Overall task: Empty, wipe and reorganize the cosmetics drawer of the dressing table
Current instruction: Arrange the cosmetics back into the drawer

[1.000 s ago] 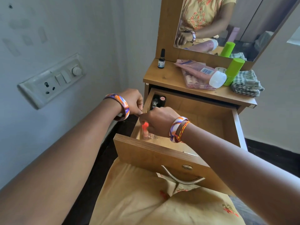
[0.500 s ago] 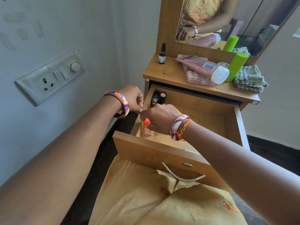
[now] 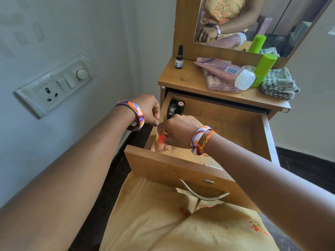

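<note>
The wooden drawer (image 3: 235, 127) of the dressing table is pulled out over my lap. My right hand (image 3: 179, 131) reaches into its front left corner, with the fingers closed around a small orange bottle (image 3: 161, 140) that stands among a few small pale bottles. My left hand (image 3: 147, 108) is curled at the drawer's left wall, thumb and fingertips pinched on the rim. Dark little bottles (image 3: 175, 107) stand at the drawer's back left corner. The rest of the drawer floor is bare wood.
On the tabletop stand a dark dropper bottle (image 3: 179, 57), a pink tube (image 3: 224, 71) on a clear box (image 3: 217, 86), a green bottle (image 3: 262, 69) and a folded checked cloth (image 3: 279, 84). A mirror (image 3: 253, 20) rises behind. A switch panel (image 3: 54, 86) is on the left wall.
My right hand has settled slightly lower over the orange bottle in the drawer's front left corner. My left hand stays on the drawer's left wall.
</note>
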Available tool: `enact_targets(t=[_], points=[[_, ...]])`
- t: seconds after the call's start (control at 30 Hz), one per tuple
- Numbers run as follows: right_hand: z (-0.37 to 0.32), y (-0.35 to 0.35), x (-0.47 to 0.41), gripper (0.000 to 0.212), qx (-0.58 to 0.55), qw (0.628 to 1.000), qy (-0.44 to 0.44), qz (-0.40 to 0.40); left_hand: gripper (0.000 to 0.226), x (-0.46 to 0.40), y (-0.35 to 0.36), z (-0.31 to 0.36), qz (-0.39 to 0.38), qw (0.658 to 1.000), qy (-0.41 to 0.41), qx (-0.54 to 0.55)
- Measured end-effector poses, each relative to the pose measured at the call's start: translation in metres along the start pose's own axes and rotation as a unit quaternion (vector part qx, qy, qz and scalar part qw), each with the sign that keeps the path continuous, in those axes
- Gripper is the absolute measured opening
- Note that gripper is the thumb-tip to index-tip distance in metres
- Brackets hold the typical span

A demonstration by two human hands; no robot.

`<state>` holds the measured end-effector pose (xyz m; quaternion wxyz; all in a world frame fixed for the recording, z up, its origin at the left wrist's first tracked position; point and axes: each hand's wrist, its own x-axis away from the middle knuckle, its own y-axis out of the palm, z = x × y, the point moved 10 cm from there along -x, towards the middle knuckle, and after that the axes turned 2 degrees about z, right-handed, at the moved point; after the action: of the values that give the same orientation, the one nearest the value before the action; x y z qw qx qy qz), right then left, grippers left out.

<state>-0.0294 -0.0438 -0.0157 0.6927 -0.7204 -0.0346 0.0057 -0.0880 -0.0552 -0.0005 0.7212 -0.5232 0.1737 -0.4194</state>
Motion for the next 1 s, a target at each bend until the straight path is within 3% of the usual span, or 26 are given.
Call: enact_targets(t=[0.1,0.17,0.33,0.5,0.53,0.6,0.67,0.73,0.87,1.0], points=[[0.019,-0.012,0.001,0.025,-0.123,0.991,0.052,-0.003,0.008,0.000,-0.001,-0.005,-0.019,1.000,0.000,0.022],[0.038,-0.021,0.002,0.017,-0.223,0.970,0.098,0.008,0.018,0.000,0.001,-0.008,-0.060,0.995,0.002,0.077],[0.076,-0.022,0.013,0.007,-0.501,0.840,0.204,0.047,0.033,0.005,0.009,0.002,-0.153,0.969,0.022,0.193],[0.083,-0.018,0.017,0.022,-0.589,0.766,0.234,0.106,0.013,0.001,0.003,0.010,-0.121,0.953,0.014,0.276],[0.085,-0.019,0.018,0.023,-0.575,0.773,0.238,0.122,0.010,0.000,0.001,0.009,-0.115,0.948,-0.001,0.296],[0.087,-0.030,0.019,0.025,-0.481,0.831,0.224,0.168,0.008,0.001,0.000,0.006,-0.108,0.933,-0.041,0.341],[0.071,-0.049,0.017,0.036,-0.361,0.899,0.146,0.197,0.014,0.002,-0.004,0.003,-0.094,0.918,-0.076,0.379],[0.047,-0.058,0.015,0.038,-0.283,0.937,0.068,0.190,0.021,0.002,-0.007,0.000,-0.079,0.906,-0.097,0.404],[0.046,-0.065,0.017,0.025,-0.276,0.936,0.059,0.209,0.032,0.004,-0.007,-0.003,-0.080,0.904,-0.113,0.404],[0.057,-0.051,0.016,0.026,-0.390,0.900,0.096,0.168,0.046,0.003,-0.004,-0.008,-0.080,0.899,-0.128,0.411]])
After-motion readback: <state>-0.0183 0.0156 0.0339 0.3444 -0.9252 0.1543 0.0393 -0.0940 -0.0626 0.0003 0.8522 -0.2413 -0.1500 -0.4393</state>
